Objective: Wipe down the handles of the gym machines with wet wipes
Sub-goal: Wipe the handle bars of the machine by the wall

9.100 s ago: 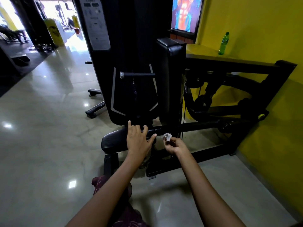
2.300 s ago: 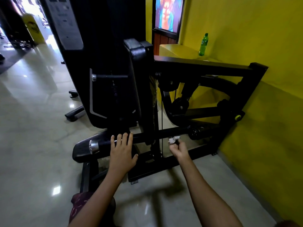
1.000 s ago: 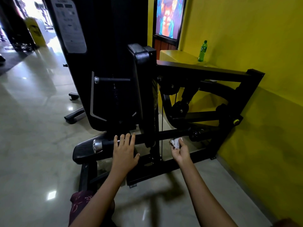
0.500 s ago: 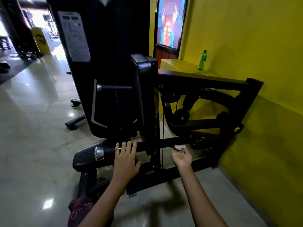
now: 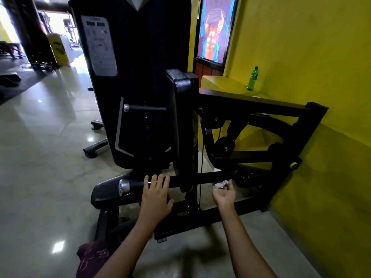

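Where the right hand (image 5: 224,194) pinches it, the wet wipe (image 5: 220,184) is crumpled white.

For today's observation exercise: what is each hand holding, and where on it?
The right hand pinches a crumpled wet wipe at its fingertips. The left hand holds nothing; straight fingers rest on the bar.

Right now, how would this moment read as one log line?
step: wiping low bar | left hand: fingers resting on bar | right hand: holding white wipe under bar | green bottle: on ledge, untouched
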Motion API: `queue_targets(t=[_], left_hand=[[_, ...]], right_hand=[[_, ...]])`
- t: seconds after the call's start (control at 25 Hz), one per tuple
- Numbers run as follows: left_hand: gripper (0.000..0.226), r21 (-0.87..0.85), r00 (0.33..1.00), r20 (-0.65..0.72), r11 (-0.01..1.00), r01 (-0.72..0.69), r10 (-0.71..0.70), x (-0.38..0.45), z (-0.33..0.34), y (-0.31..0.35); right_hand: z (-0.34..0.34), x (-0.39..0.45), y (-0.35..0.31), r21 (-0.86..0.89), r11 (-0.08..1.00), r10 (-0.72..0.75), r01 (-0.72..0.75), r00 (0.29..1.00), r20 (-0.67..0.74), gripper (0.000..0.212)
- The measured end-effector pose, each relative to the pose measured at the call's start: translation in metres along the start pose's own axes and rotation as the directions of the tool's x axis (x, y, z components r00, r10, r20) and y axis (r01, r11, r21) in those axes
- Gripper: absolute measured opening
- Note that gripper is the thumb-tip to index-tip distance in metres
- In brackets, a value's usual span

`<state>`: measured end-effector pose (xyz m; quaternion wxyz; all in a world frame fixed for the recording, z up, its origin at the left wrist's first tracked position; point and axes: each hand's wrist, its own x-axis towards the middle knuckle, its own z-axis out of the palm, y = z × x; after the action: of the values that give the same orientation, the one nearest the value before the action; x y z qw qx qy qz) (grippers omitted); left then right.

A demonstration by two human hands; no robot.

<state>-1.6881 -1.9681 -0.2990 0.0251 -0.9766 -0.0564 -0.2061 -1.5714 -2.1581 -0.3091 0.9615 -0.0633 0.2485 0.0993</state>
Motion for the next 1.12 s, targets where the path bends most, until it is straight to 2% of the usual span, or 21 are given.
queue_targets(t=[0.16, 0.36, 0.48, 0.6, 0.68, 0.72, 0.8, 0.84, 0.96, 1.04, 1.12], left_hand=[[0.09, -0.002, 1.0, 0.02, 1.0, -0.007, 0.007, 0.0, -0.001, -0.001], [0.091, 0.005, 1.0, 0.014, 1.0, -0.011, 0.011, 0.0, -0.001, -0.001], [0.09, 0.026, 0.999, 0.041, 1.0, -0.011, 0.01, -0.001, -0.001, -0.001], [0.089, 0.019, 0.999, 0.052, 1.0, -0.014, 0.013, 0.0, -0.003, 0.0], [0.089, 0.019, 0.999, 0.051, 1.0, -0.01, 0.009, 0.0, -0.003, 0.0], [0.088, 0.014, 0.998, 0.059, 1.0, -0.007, 0.007, 0.0, -0.004, -0.001], [0.088, 0.005, 0.997, 0.083, 1.0, 0.001, -0.002, 0.0, -0.008, -0.002], [0.088, 0.012, 0.993, 0.114, 1.0, -0.002, 0.001, 0.0, -0.009, -0.002], [0.091, 0.04, 0.99, 0.142, 0.999, -0.002, -0.004, 0.0, -0.011, 0.001], [0.092, 0.06, 0.986, 0.164, 0.998, 0.005, -0.015, 0.0, -0.013, 0.004], [0.091, 0.061, 0.985, 0.172, 0.998, 0.002, -0.012, 0.0, -0.014, 0.004]], right_hand=[[-0.003, 0.006, 0.012, 0.033, 0.999, 0.031, -0.03, 0.999, -0.023, 0.032], [-0.014, -0.002, 0.015, -0.102, 0.993, 0.053, -0.057, 0.998, -0.043, 0.03], [-0.014, 0.014, 0.002, -0.008, 1.0, 0.017, -0.017, 0.998, -0.063, 0.03], [-0.027, 0.019, 0.028, -0.035, 0.994, 0.104, -0.102, 0.992, 0.068, 0.027], [-0.037, 0.012, 0.046, -0.174, 0.977, 0.159, -0.127, 0.969, 0.19, 0.05], [-0.04, 0.011, 0.046, -0.213, 0.97, 0.158, -0.114, 0.966, 0.205, 0.057], [-0.036, 0.011, 0.033, -0.143, 0.984, 0.133, -0.105, 0.97, 0.202, 0.067], [-0.031, 0.013, 0.025, -0.08, 0.991, 0.117, -0.105, 0.98, 0.163, 0.066], [-0.02, 0.012, 0.026, 0.035, 0.993, 0.111, -0.112, 0.993, 0.026, 0.026], [-0.024, 0.007, 0.052, -0.083, 0.984, 0.158, -0.158, 0.987, -0.01, 0.029], [-0.029, 0.0, 0.08, -0.168, 0.956, 0.249, -0.24, 0.968, 0.036, 0.022]])
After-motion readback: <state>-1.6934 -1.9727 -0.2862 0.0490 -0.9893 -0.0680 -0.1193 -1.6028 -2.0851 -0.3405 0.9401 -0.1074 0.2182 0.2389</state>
